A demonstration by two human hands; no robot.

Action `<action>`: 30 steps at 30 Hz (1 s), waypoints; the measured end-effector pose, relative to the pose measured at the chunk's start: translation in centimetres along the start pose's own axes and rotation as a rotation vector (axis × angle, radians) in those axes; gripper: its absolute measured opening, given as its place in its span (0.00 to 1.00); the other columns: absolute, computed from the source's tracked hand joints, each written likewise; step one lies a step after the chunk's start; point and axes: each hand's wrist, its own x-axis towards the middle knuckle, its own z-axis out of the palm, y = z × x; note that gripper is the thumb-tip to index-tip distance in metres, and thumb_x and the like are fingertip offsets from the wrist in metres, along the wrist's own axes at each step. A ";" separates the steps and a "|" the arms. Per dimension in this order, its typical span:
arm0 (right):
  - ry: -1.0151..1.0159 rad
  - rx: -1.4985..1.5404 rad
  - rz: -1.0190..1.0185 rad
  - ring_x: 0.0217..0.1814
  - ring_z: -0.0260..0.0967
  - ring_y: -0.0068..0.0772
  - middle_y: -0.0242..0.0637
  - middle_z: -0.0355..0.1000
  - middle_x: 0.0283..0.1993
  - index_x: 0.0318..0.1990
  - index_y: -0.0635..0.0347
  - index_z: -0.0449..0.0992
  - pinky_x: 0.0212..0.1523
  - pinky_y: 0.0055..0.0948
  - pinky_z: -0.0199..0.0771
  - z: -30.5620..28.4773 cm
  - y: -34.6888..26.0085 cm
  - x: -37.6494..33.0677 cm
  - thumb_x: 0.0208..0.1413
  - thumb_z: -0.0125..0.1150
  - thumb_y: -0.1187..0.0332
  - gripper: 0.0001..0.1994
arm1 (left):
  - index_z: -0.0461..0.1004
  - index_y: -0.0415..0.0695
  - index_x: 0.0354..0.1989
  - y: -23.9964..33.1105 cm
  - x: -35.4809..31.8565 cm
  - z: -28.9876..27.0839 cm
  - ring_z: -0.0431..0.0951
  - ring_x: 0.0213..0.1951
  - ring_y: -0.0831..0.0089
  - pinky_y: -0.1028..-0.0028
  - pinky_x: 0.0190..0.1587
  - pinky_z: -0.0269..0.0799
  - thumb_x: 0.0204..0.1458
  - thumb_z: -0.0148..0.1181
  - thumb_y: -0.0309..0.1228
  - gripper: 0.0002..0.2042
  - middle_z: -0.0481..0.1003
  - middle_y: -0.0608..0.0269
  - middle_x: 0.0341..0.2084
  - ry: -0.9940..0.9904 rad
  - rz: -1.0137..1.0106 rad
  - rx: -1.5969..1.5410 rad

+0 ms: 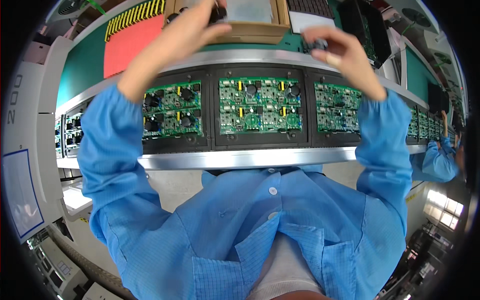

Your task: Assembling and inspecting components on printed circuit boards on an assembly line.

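My left hand (198, 31) reaches over the cardboard box (250, 36) at the far side, smeared by motion, its thumb stretched to the right. A black part (218, 15) shows by its fingers; whether it is held is unclear. To the right of the box, my right hand (345, 50) pinches a small dark round component (316, 45) between thumb and fingers. Below my hands, green circuit boards (260, 103) lie in a black tray (215, 115). Black round components (292, 90) stand on the middle tray's upper row; bare green circles show on its lower row.
A red sheet (131, 47) and a yellow-and-black striped strip (135, 19) lie at the far left. A black bin (367, 30) stands at the far right. A metal rail (250, 158) borders the line of trays. Another person in blue (440, 162) works farther right.
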 end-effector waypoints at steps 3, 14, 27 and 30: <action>-0.030 -0.063 0.217 0.62 0.72 0.32 0.35 0.76 0.59 0.54 0.61 0.79 0.58 0.30 0.73 4.0 -0.3 -6.7 0.57 0.66 0.77 0.16 | 0.67 0.40 0.50 6.4 -4.6 3.6 0.79 0.47 0.49 0.60 0.53 0.73 0.57 0.67 0.32 0.18 0.76 0.49 0.42 -0.151 -0.136 -0.337; -0.030 -0.258 0.162 0.42 0.75 0.37 0.38 0.75 0.50 0.51 0.58 0.77 0.43 0.32 0.78 10.1 2.8 -11.6 0.51 0.70 0.80 0.19 | 0.80 0.45 0.50 9.6 -10.7 10.2 0.81 0.37 0.64 0.67 0.43 0.80 0.45 0.74 0.22 0.20 0.82 0.57 0.41 -0.213 -0.210 -0.332; -0.012 -0.424 0.159 0.42 0.77 0.46 0.39 0.72 0.46 0.50 0.60 0.79 0.43 0.39 0.80 11.9 2.3 -11.3 0.51 0.72 0.76 0.18 | 0.80 0.44 0.51 10.3 -10.2 10.5 0.80 0.52 0.53 0.60 0.55 0.79 0.47 0.69 0.18 0.20 0.81 0.56 0.48 -0.345 -0.143 -0.228; 0.017 -0.452 0.181 0.42 0.77 0.47 0.38 0.72 0.47 0.51 0.60 0.79 0.43 0.41 0.81 12.5 2.1 -11.5 0.52 0.72 0.74 0.17 | 0.79 0.42 0.51 10.3 -9.8 10.5 0.79 0.53 0.53 0.61 0.56 0.78 0.46 0.68 0.17 0.21 0.80 0.56 0.49 -0.382 -0.136 -0.210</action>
